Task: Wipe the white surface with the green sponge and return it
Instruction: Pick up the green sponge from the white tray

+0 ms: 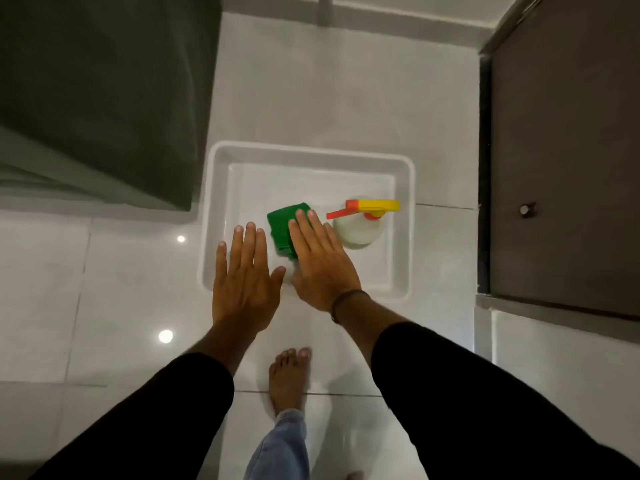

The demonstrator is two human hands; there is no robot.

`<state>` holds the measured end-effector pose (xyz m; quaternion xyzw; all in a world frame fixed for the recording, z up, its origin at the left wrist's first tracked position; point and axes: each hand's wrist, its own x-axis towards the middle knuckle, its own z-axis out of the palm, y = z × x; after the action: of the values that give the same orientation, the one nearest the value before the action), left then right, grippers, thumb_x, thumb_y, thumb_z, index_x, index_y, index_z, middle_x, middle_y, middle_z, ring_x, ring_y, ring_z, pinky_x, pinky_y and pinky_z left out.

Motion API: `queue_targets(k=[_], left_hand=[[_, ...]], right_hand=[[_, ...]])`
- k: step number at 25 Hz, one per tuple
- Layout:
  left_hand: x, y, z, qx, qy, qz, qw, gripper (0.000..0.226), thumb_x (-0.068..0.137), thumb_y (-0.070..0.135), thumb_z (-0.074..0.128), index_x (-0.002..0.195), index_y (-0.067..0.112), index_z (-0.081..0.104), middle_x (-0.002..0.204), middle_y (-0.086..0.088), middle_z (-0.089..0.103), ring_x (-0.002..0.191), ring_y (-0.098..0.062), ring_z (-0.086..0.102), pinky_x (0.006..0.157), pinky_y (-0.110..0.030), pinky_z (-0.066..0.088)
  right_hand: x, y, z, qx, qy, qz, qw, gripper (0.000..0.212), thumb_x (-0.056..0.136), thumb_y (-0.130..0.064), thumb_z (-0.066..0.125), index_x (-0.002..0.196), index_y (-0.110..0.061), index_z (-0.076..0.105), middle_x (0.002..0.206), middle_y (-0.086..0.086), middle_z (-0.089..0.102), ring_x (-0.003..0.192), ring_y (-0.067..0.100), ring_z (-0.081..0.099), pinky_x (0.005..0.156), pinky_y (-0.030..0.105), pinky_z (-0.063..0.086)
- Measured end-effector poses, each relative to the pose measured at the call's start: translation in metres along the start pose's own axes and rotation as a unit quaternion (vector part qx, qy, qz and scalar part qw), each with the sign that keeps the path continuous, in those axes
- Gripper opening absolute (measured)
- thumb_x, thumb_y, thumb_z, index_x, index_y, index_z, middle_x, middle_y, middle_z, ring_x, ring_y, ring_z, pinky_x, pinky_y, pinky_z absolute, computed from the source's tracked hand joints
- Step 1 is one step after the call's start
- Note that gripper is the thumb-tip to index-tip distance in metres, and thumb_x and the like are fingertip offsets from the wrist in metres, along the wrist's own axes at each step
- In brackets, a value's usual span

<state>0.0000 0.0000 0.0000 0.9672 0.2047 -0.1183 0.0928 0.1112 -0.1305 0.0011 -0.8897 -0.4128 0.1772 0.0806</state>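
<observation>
A green sponge lies inside a white tray on the white tiled floor. My right hand is stretched flat over the tray, fingers straight, its fingertips covering the sponge's right edge; whether it touches the sponge I cannot tell. My left hand hovers flat and open over the tray's front left rim, holding nothing. Both arms wear black sleeves.
A white spray bottle with a yellow and orange trigger stands in the tray, right of the sponge. A dark bed or cover fills the upper left. A dark cabinet door stands at right. My bare foot is below the tray.
</observation>
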Motion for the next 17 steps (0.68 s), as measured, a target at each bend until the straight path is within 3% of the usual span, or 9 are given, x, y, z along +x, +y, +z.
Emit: queue_targets(k=[3, 6, 11, 15, 17], left_hand=[[0.011, -0.01, 0.02, -0.011, -0.018, -0.004, 1.0, 0.08, 0.111, 0.059, 0.024, 0.169, 0.004, 0.028, 0.179, -0.02, 0.025, 0.167, -0.04, 0.018, 0.136, -0.06, 0.016], [0.019, -0.01, 0.029, -0.015, -0.025, -0.001, 1.0, 0.083, 0.109, 0.061, 0.017, 0.172, 0.006, 0.02, 0.182, -0.017, 0.014, 0.169, -0.036, 0.009, 0.137, -0.057, 0.009], [0.025, -0.012, 0.036, -0.045, -0.003, 0.002, 0.999, 0.082, 0.11, 0.06, 0.019, 0.171, 0.005, 0.02, 0.182, -0.018, 0.015, 0.169, -0.035, 0.009, 0.137, -0.058, 0.015], [0.012, -0.013, 0.022, -0.056, 0.003, -0.003, 0.998, 0.083, 0.109, 0.061, 0.021, 0.172, 0.006, 0.02, 0.182, -0.016, 0.015, 0.169, -0.034, 0.009, 0.137, -0.058, 0.014], [-0.007, -0.014, 0.009, -0.044, 0.002, 0.002, 0.999, 0.083, 0.11, 0.062, 0.02, 0.172, 0.007, 0.018, 0.182, -0.015, 0.014, 0.169, -0.034, 0.008, 0.137, -0.058, 0.013]], right_hand=[[0.036, 0.006, 0.017, -0.011, -0.033, -0.02, 0.999, 0.083, 0.093, -0.033, 0.049, 0.161, -0.006, 0.008, 0.171, 0.015, 0.007, 0.158, 0.032, 0.0, 0.128, 0.049, 0.009], [0.045, 0.016, 0.034, -0.03, -0.067, -0.044, 0.996, 0.079, 0.099, -0.027, 0.05, 0.161, -0.008, 0.004, 0.171, 0.015, 0.005, 0.158, 0.032, 0.0, 0.127, 0.05, 0.012], [0.048, 0.017, 0.041, -0.064, -0.057, -0.04, 0.995, 0.072, 0.103, -0.018, 0.047, 0.161, -0.004, 0.005, 0.17, 0.019, 0.008, 0.157, 0.035, 0.004, 0.127, 0.048, 0.009], [0.044, 0.01, 0.027, -0.05, -0.051, -0.024, 0.997, 0.058, 0.105, -0.016, 0.035, 0.159, -0.001, 0.016, 0.167, 0.022, 0.018, 0.156, 0.038, 0.012, 0.127, 0.047, 0.012], [0.025, 0.002, 0.015, -0.031, -0.007, -0.027, 0.999, 0.052, 0.106, -0.013, 0.022, 0.156, 0.002, 0.023, 0.164, 0.026, 0.026, 0.153, 0.041, 0.019, 0.127, 0.049, 0.017]])
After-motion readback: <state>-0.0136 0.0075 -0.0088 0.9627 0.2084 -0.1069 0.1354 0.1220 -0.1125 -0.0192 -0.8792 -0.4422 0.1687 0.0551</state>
